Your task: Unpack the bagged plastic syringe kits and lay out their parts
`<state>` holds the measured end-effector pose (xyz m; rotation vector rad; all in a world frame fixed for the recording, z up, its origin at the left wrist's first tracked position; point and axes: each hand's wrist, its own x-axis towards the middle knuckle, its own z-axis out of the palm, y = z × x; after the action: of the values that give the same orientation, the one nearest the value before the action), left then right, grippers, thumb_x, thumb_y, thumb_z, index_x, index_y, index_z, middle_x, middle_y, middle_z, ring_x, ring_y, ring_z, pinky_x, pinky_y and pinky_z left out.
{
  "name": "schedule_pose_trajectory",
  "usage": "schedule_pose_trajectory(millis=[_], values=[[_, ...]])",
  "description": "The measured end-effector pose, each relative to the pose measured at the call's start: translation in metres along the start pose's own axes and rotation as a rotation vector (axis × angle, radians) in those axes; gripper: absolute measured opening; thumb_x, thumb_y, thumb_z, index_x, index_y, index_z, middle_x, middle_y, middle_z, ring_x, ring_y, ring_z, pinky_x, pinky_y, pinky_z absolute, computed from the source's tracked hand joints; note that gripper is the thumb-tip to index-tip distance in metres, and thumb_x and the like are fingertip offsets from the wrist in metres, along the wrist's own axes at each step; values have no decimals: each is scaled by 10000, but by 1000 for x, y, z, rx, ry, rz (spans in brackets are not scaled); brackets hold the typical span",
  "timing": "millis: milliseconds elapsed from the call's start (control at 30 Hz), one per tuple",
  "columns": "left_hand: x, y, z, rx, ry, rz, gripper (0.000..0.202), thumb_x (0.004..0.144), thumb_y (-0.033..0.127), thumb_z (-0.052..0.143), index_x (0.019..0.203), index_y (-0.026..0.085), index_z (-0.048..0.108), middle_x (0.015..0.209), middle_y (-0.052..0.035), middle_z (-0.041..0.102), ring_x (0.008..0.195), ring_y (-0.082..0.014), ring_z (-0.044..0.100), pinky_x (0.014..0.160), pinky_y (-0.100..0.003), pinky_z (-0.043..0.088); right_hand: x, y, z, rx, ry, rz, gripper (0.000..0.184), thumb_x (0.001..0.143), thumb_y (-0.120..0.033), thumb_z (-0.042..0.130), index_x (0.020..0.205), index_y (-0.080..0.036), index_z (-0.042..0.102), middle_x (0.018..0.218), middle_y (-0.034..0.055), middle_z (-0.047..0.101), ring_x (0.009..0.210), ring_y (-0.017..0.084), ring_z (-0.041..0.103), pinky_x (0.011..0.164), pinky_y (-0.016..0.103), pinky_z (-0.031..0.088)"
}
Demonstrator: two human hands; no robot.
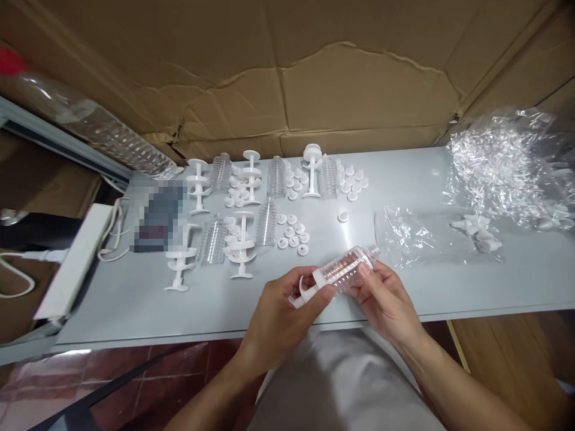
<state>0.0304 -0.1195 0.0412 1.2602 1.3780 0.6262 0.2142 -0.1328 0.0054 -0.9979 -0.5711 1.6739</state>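
Over the table's front edge, my two hands hold one plastic syringe (344, 270) with a clear ribbed barrel and a white collar and plunger. My left hand (285, 317) is closed round its white handle end, thumb along the collar. My right hand (389, 299) grips the barrel near the narrow tip, thumb on top. The syringe lies tilted, its tip up to the right. Beyond my hands lie white plungers (243, 245), clear ribbed barrels (266, 224) and small white discs (291, 232). One single white disc (343, 217) sits apart, above the syringe.
At the right lie a clear plastic bag with white pieces (478, 230) and a large crinkled bag (503, 161). White nozzles (351, 182) stand at the back. A blurred-out dark object (157, 215), a power strip (74, 263) and a red-capped bottle (90, 123) are left. Cardboard (359, 90) walls the back.
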Motion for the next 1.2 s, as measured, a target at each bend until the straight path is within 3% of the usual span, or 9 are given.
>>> schedule_pose_trajectory(millis=[100, 233, 333, 467, 633, 767, 967, 1100, 1200], values=[[3, 3, 2, -2, -21, 41, 351, 856, 414, 775, 1139, 207, 766, 861, -8, 765, 748, -160, 678, 696, -255, 555, -4, 1, 1, 13, 80, -50, 319, 874, -524, 813, 1035, -250, 777, 966, 52, 811, 880, 210, 761, 929, 423, 639], [8, 9, 3, -106, -168, -59, 374, 930, 505, 698, 1091, 170, 742, 791, -22, 736, 719, -172, 705, 721, -289, 578, -6, 3, -2, -31, 156, -77, 330, 865, -547, 806, 988, -245, 753, 941, 56, 805, 879, 231, 761, 914, 433, 635], [10, 13, 6, -75, -193, -66, 358, 940, 499, 672, 1047, 163, 733, 749, -21, 720, 690, -174, 697, 690, -289, 569, -6, 1, -3, -22, 173, -83, 349, 867, -573, 789, 971, -245, 729, 931, 65, 799, 912, 244, 764, 898, 425, 636], [9, 10, 19, 120, -119, 97, 337, 871, 371, 758, 1167, 216, 708, 880, -4, 773, 727, -166, 695, 670, -272, 548, -2, -9, 4, 84, 175, -119, 434, 778, -526, 880, 1088, -287, 692, 1019, 39, 790, 994, 235, 766, 917, 415, 635], [11, 2, 37, 366, -77, 301, 309, 861, 380, 763, 1099, 198, 691, 936, -35, 773, 731, -194, 695, 677, -313, 524, 10, -17, 13, 74, 218, -93, 307, 813, -377, 863, 842, -247, 586, 777, -48, 671, 877, 169, 752, 1058, 438, 585], [16, 7, 37, 410, -244, 144, 255, 927, 445, 662, 987, 197, 652, 801, -19, 719, 609, -179, 606, 570, -302, 443, 13, -11, 12, 91, 187, -90, 255, 839, -332, 825, 873, -246, 588, 712, -77, 622, 738, 122, 697, 1127, 483, 546], [28, 13, 28, 38, -582, -112, 337, 952, 547, 595, 858, 225, 567, 604, 50, 549, 490, -139, 504, 491, -261, 386, 21, -9, 9, 160, 213, -73, 271, 794, -315, 829, 838, -245, 571, 675, -79, 574, 679, 114, 631, 1063, 492, 584], [24, 17, 24, 125, -502, -130, 295, 902, 463, 662, 793, 224, 527, 625, 56, 530, 547, -125, 470, 519, -243, 346, 29, -26, 2, 122, 342, -188, 292, 803, -322, 835, 822, -249, 553, 689, -70, 555, 676, 113, 621, 1076, 476, 583], [14, 16, 10, 132, -456, -151, 222, 875, 403, 709, 865, 217, 589, 687, 54, 561, 609, -121, 479, 553, -228, 367, 25, -43, 0, 76, 362, -184, 264, 866, -416, 795, 916, -269, 582, 759, -47, 585, 721, 137, 655, 1059, 497, 592]])
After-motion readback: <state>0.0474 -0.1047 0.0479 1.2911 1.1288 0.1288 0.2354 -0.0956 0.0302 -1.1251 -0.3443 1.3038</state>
